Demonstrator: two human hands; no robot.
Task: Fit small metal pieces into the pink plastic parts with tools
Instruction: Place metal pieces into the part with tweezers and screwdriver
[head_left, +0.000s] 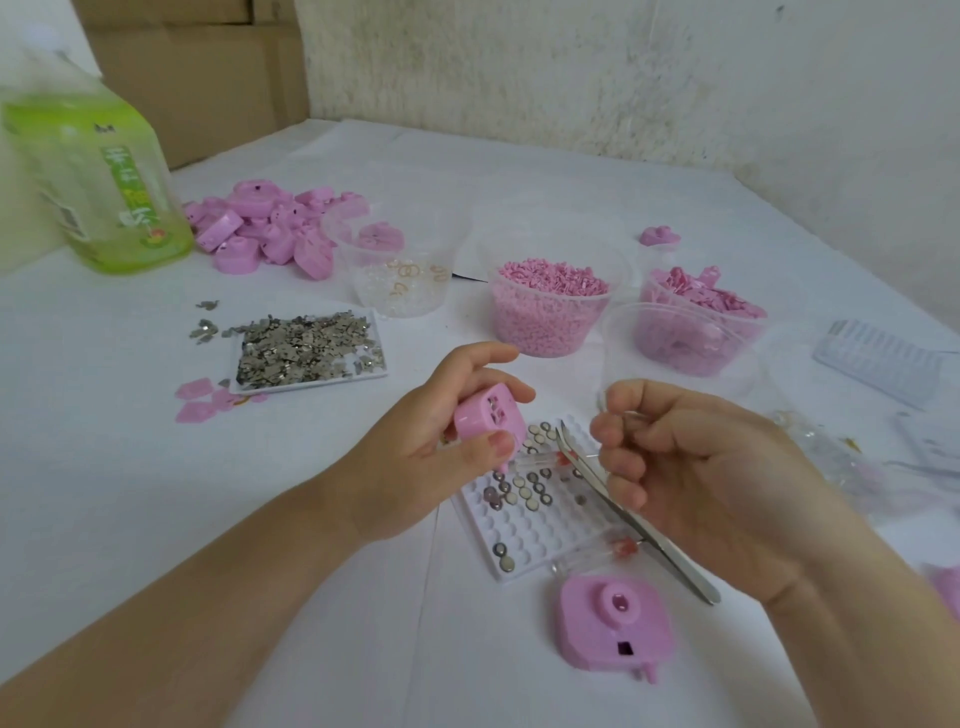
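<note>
1. The left hand (441, 457) was clamped on a pink plastic part (485, 415), thumb and fingers curled round it. It held the part above the desk (156, 493) with the slotted face turned up.
2. The right hand (696, 467) had its fingers curled round a pair of tweezers (670, 558). Their tips pointed over the white dimpled tray (524, 540), just beside the held part; whether they carried anything could not be told.
3. Small metal discs (519, 491) lay in the tray's pockets, and a second pink part (613, 631) lay near the tray.
4. The step looked like loading the held part. The next move would call for nipping one disc cleanly and steering it into a slot while the left hand kept the part steady.
</note>
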